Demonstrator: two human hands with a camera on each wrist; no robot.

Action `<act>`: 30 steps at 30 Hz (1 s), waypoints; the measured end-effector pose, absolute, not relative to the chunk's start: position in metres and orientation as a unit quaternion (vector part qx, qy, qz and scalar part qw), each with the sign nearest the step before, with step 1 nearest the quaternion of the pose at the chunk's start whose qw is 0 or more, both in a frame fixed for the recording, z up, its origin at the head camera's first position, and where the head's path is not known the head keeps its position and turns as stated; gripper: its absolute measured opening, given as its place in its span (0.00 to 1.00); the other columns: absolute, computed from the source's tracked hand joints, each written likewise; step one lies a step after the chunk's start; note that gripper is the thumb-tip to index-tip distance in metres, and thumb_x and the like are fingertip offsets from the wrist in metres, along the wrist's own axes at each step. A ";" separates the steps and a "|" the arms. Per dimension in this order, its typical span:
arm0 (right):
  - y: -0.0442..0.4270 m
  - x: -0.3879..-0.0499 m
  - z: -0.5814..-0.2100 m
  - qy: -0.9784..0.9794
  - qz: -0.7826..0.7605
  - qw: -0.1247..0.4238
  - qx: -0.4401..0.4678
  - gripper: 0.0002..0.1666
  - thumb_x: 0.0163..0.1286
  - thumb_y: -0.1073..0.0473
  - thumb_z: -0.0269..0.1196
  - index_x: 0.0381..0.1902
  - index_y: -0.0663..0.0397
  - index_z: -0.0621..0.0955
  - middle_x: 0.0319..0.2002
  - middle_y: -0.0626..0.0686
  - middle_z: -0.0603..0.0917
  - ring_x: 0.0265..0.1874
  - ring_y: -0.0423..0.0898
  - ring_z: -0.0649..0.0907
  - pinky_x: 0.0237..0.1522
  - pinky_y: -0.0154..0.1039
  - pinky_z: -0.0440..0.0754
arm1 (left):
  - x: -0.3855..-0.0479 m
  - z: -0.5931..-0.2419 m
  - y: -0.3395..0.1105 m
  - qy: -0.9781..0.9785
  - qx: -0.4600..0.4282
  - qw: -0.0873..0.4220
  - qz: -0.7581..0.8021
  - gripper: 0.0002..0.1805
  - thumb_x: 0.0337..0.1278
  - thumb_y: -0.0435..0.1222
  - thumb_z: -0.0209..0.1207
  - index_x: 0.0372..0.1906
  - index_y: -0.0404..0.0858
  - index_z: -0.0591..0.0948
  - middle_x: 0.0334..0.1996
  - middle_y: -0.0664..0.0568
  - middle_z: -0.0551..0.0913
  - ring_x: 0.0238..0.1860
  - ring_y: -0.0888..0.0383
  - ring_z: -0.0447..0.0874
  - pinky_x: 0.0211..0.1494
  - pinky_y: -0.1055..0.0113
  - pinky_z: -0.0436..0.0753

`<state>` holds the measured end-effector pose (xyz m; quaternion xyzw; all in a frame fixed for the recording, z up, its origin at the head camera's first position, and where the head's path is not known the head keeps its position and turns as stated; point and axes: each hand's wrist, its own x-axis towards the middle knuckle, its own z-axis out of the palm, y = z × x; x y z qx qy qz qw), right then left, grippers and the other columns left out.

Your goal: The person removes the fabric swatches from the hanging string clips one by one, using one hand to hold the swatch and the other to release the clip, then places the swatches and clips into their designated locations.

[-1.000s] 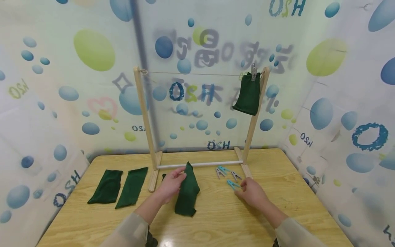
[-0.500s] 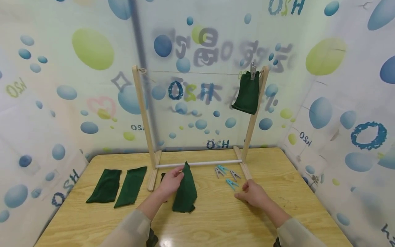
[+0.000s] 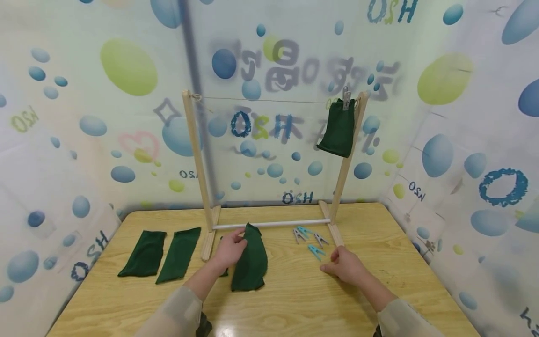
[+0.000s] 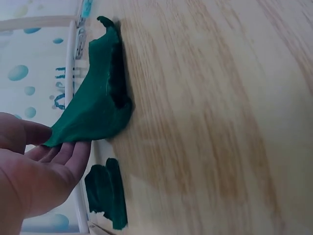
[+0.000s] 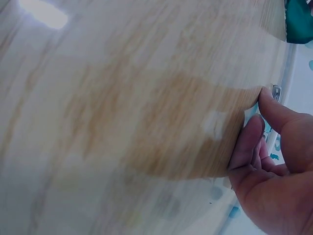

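Observation:
My left hand (image 3: 230,249) pinches the top corner of a dark green cloth piece (image 3: 251,264), whose lower end droops to the tabletop. In the left wrist view, the thumb and fingers grip one end of this cloth (image 4: 93,110). Partly hidden behind that hand lies another green cloth (image 4: 107,193). My right hand (image 3: 345,266) stays low at the table, fingers loosely bent and holding nothing. Just beyond its fingertips lies a blue clothespin (image 3: 316,252); several blue and grey clothespins (image 3: 321,239) lie farther back.
A wooden frame (image 3: 199,164) stands at the back with a string (image 3: 261,100) across its top. One green cloth (image 3: 338,128) hangs from its right end by a clip (image 3: 346,100). Two green cloths (image 3: 144,254) lie flat on the left of the table (image 3: 294,304).
My left hand has shifted slightly left with the green cloth, whose lower part spreads wider. The right hand has drawn back a little from the nearest blue clothespin.

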<state>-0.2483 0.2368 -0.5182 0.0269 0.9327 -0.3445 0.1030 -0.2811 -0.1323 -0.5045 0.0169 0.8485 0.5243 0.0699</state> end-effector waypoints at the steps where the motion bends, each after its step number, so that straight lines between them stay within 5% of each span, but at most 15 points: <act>1: 0.237 -0.248 -0.518 0.932 -0.346 0.104 0.027 0.24 0.71 0.52 0.78 0.46 0.60 0.77 0.35 0.54 0.79 0.32 0.48 0.77 0.34 0.40 0.75 | -0.282 -0.504 -0.134 0.848 0.013 0.072 0.525 0.28 0.86 0.33 0.52 0.83 0.34 0.70 0.68 0.30 0.83 0.62 0.39 0.87 0.56 0.51 0.87; 7: 0.237 -0.248 -0.520 0.933 -0.344 0.105 0.024 0.24 0.72 0.51 0.78 0.46 0.60 0.77 0.35 0.54 0.80 0.32 0.47 0.78 0.34 0.39 0.75 | -0.283 -0.502 -0.145 0.835 0.003 0.080 0.544 0.29 0.86 0.33 0.51 0.84 0.32 0.67 0.67 0.29 0.82 0.42 0.49 0.86 0.42 0.58 0.87; 13: 0.238 -0.247 -0.521 0.935 -0.338 0.105 0.022 0.24 0.71 0.51 0.78 0.46 0.60 0.77 0.35 0.54 0.81 0.32 0.47 0.78 0.34 0.39 0.75 | -0.282 -0.498 -0.150 0.869 0.029 0.045 0.492 0.25 0.84 0.31 0.54 0.78 0.28 0.74 0.63 0.31 0.85 0.57 0.40 0.89 0.52 0.51 0.90; 18: 0.238 -0.247 -0.520 0.937 -0.334 0.103 0.019 0.24 0.71 0.51 0.78 0.46 0.60 0.77 0.34 0.54 0.81 0.32 0.47 0.78 0.34 0.39 0.75 | -0.278 -0.497 -0.148 0.890 0.084 0.083 0.441 0.22 0.78 0.33 0.65 0.70 0.32 0.82 0.44 0.42 0.89 0.37 0.50 0.88 0.37 0.59 0.85; 21: 0.238 -0.247 -0.519 0.936 -0.336 0.103 0.022 0.24 0.71 0.52 0.78 0.45 0.60 0.77 0.34 0.54 0.81 0.31 0.47 0.78 0.34 0.39 0.75 | -0.275 -0.498 -0.145 0.903 0.123 0.133 0.391 0.29 0.72 0.40 0.72 0.72 0.34 0.82 0.33 0.44 0.88 0.27 0.56 0.85 0.33 0.62 0.82; 28: 0.235 -0.245 -0.519 0.939 -0.330 0.094 0.014 0.23 0.72 0.53 0.78 0.45 0.61 0.77 0.31 0.53 0.80 0.28 0.46 0.77 0.32 0.39 0.74 | -0.281 -0.514 -0.144 0.935 0.157 0.199 0.249 0.52 0.58 0.54 0.80 0.85 0.47 0.71 0.56 0.40 0.91 0.23 0.59 0.86 0.33 0.64 0.82; 30: 0.234 -0.245 -0.519 0.940 -0.328 0.089 0.010 0.23 0.71 0.53 0.78 0.45 0.61 0.77 0.30 0.53 0.79 0.27 0.46 0.76 0.32 0.39 0.74 | -0.279 -0.512 -0.142 0.942 0.149 0.202 0.222 0.52 0.58 0.54 0.80 0.85 0.51 0.70 0.47 0.43 0.92 0.22 0.58 0.85 0.30 0.63 0.80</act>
